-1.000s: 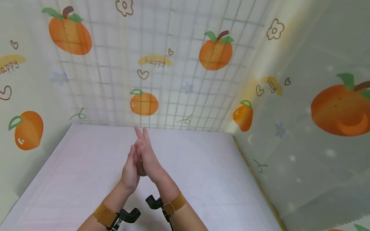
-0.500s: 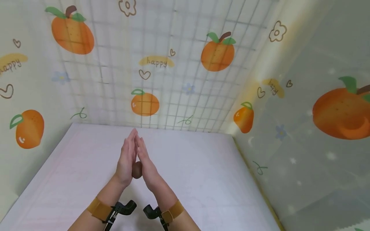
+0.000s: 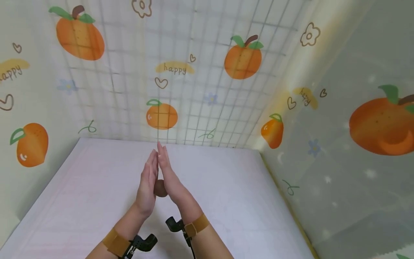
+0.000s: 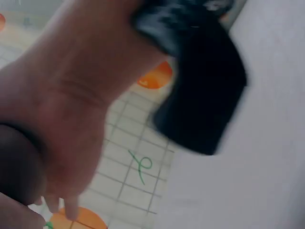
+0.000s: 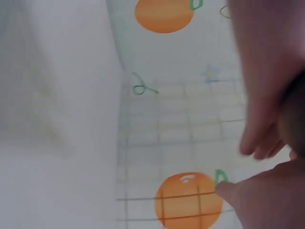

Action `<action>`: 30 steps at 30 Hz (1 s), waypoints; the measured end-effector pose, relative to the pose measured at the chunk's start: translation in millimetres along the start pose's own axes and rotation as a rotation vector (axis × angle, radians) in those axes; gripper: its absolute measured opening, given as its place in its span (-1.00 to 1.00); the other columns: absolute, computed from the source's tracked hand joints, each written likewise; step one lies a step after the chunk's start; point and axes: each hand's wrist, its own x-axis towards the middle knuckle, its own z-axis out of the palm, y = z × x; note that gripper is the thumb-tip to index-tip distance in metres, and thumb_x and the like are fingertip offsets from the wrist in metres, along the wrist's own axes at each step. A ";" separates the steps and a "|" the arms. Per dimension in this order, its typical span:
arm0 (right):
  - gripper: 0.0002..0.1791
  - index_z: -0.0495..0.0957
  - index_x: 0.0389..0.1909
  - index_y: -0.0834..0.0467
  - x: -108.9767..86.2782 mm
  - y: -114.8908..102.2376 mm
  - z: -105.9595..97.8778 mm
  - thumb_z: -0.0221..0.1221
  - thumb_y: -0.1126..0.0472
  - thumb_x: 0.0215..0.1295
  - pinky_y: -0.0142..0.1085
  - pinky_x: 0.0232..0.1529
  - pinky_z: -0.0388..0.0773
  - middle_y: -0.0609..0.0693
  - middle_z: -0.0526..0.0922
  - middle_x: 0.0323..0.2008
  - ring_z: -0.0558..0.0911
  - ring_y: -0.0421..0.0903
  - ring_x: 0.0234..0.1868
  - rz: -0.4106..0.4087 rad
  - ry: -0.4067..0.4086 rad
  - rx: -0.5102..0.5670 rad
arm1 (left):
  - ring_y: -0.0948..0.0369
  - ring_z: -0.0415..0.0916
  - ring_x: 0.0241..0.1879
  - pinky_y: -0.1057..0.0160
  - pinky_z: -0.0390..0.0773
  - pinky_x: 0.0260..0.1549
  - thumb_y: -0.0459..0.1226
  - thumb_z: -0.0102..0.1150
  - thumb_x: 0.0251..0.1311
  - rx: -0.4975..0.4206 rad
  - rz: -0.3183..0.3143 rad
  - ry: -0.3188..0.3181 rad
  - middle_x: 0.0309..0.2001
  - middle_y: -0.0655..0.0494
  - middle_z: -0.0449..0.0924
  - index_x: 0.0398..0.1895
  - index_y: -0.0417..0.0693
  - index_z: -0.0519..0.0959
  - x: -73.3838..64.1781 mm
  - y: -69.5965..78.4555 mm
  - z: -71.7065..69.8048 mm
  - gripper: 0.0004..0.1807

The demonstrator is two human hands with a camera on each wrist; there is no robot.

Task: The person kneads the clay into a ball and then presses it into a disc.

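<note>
Pressed between my two palms is a smooth brown ball (image 3: 160, 188), seen in the head view low between the heels of the hands. On its left lies the palm of my left hand (image 3: 147, 187), fingers straight and pointing away. My right hand (image 3: 171, 180) leans against it from the other side, also straight-fingered, its fingertips a little farther forward. The hands meet near the fingers above the table. In the left wrist view the ball (image 4: 19, 162) shows dark and blurred beside the right hand (image 4: 71, 129). The right wrist view catches part of the ball (image 5: 294, 114) at its edge.
A white tabletop (image 3: 226, 201) lies under the hands. Around it hang pale curtains printed with oranges, and a wire grid (image 3: 194, 90) shows at the back. Each wrist bears a tan strap (image 3: 116, 242) with a small black camera (image 3: 145, 242).
The palms slide back and forth against each other around the ball. Since half a second ago both hands have shifted right, and the right fingertips have moved ahead of the left.
</note>
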 end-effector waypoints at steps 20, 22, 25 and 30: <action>-0.35 -0.18 0.64 -0.70 -5.5 -10.6 4.6 -0.46 -0.53 0.58 0.41 0.64 -0.27 -0.45 -0.44 0.72 -0.32 -0.13 0.76 -0.022 0.062 -0.051 | 0.21 -0.30 0.76 -0.29 -0.29 0.67 0.27 -0.65 0.65 -0.069 -0.011 0.019 0.77 0.43 -0.18 0.79 0.36 -0.17 0.4 -15.3 4.6 -0.26; -0.39 -0.17 0.62 -0.73 -3.0 -5.0 1.2 -0.44 -0.50 0.61 0.39 0.65 -0.30 -0.47 -0.45 0.71 -0.35 -0.17 0.75 0.007 0.066 -0.048 | 0.23 -0.36 0.76 -0.24 -0.37 0.69 0.27 -0.68 0.64 -0.040 -0.010 0.014 0.77 0.43 -0.24 0.80 0.26 -0.24 -3.6 -11.4 6.5 -0.22; -0.39 -0.16 0.63 -0.71 -3.7 5.3 0.5 -0.41 -0.48 0.61 0.38 0.65 -0.35 -0.49 -0.44 0.70 -0.38 -0.22 0.75 0.031 0.051 0.006 | 0.26 -0.37 0.77 -0.12 -0.39 0.71 0.27 -0.70 0.63 -0.009 -0.010 0.017 0.77 0.40 -0.26 0.80 0.20 -0.30 -6.3 -4.5 4.6 -0.19; -0.31 -0.16 0.68 -0.59 -13.2 11.0 10.5 -0.39 -0.49 0.59 0.43 0.63 -0.38 -0.44 -0.38 0.72 -0.39 -0.17 0.76 0.023 -0.020 0.100 | 0.30 -0.33 0.76 -0.10 -0.37 0.72 0.29 -0.62 0.61 -0.002 0.001 0.055 0.77 0.43 -0.25 0.80 0.28 -0.26 0.7 0.9 -4.6 -0.20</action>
